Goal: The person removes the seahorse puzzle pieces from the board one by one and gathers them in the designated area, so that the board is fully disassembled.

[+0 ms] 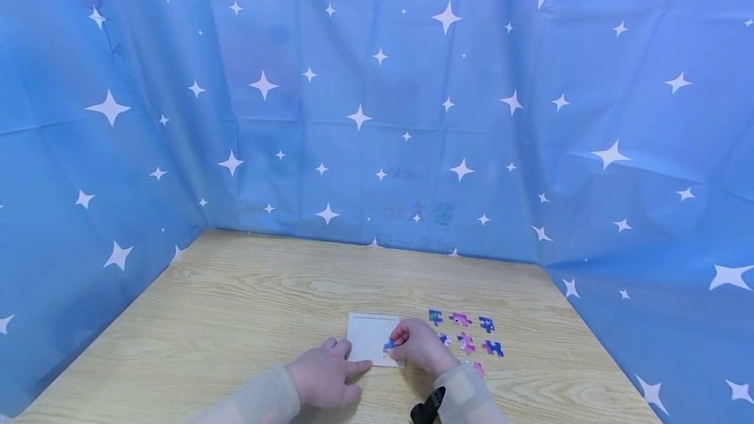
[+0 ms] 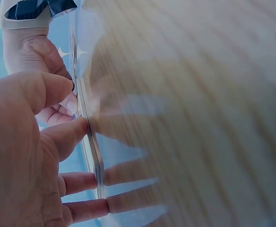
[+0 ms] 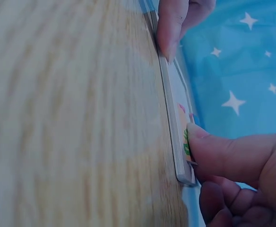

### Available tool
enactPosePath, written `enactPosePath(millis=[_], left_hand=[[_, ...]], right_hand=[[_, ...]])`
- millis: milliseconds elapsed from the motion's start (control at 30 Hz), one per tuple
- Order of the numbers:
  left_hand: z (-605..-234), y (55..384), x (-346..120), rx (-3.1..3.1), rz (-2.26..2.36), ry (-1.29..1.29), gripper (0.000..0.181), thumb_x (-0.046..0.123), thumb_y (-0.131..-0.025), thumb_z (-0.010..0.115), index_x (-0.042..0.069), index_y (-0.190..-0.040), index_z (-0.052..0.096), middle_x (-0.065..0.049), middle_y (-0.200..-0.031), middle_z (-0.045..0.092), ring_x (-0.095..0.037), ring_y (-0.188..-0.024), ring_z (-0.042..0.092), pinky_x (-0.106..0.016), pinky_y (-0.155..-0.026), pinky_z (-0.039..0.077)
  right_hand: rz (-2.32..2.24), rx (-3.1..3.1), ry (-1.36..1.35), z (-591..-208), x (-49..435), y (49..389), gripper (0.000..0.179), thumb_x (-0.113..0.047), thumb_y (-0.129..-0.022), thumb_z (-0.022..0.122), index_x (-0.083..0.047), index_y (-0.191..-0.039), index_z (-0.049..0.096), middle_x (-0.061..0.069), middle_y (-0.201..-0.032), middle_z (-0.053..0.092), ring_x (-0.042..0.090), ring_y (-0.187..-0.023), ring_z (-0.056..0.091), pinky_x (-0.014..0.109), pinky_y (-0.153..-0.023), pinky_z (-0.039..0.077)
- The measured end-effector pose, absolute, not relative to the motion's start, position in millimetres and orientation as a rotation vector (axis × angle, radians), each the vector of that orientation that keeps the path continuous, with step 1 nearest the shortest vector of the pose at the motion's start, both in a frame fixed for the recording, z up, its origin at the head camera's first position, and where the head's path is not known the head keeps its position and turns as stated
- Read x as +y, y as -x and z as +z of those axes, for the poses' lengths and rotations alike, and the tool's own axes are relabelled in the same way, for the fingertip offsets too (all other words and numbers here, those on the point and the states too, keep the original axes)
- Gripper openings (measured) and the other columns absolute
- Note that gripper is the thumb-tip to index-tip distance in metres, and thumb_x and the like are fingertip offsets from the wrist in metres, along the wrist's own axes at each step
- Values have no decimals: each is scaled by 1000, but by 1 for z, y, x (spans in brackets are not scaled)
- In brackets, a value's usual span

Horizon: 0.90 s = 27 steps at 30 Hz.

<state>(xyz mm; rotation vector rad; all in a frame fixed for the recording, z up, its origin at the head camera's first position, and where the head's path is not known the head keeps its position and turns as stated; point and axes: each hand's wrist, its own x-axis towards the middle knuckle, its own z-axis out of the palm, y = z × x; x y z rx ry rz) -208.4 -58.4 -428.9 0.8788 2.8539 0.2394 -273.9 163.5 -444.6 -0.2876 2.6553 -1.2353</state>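
A shallow white puzzle tray [image 1: 366, 339] lies flat on the table. My right hand [image 1: 421, 345] is over the tray's right side, thumb and fingers pinching a small blue puzzle piece [image 1: 388, 345]. The right wrist view shows an orange and green piece [image 3: 182, 124] at the tray's near right corner, partly behind my right thumb [image 3: 213, 149]. My left hand [image 1: 326, 373] rests at the tray's near left corner, its index finger extended along the near edge. Other fingertips of that left hand [image 2: 29, 151] touch the tray's side and the table.
Several loose pink and blue puzzle pieces [image 1: 466, 343] are spread on the wooden table [image 1: 265, 293] right of the tray; some are partly hidden by my right hand. A black wrist device [image 1: 428, 406] sits on my right wrist. Blue star-patterned curtains [image 1: 377, 149] surround the table.
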Motion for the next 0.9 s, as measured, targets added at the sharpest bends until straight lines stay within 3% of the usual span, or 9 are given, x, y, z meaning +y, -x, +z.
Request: enactPosePath(millis=[333, 533, 900], left_hand=[[-429, 210, -59, 2832, 239, -871, 52, 53, -88, 52, 38, -138, 53, -10, -133, 48, -22, -106, 46, -36, -82, 48], [-431, 210, -58, 2837, 242, -870, 53, 54, -88, 52, 38, -138, 52, -7, -128, 50, -18, -99, 44, -33, -76, 47], [-431, 210, -59, 2842, 240, -854, 53, 54, -87, 51, 39, -138, 52, -9, -132, 49, -21, -106, 46, -37, -82, 49]], right_hand=[[-1228, 2676, 283, -442, 163, 272, 19, -1, -76, 78, -8, -87, 64, 3, -81, 58, 19, -75, 52, 32, -68, 41], [-1161, 2707, 286, -440, 166, 272, 12, -8, -81, 75, -12, -88, 66, 2, -82, 58, 20, -75, 51, 34, -66, 40], [-1279, 2578, 236, -444, 175, 277, 11, -16, -85, 72, -13, -94, 68, 3, -89, 60, 22, -82, 50, 39, -70, 36]])
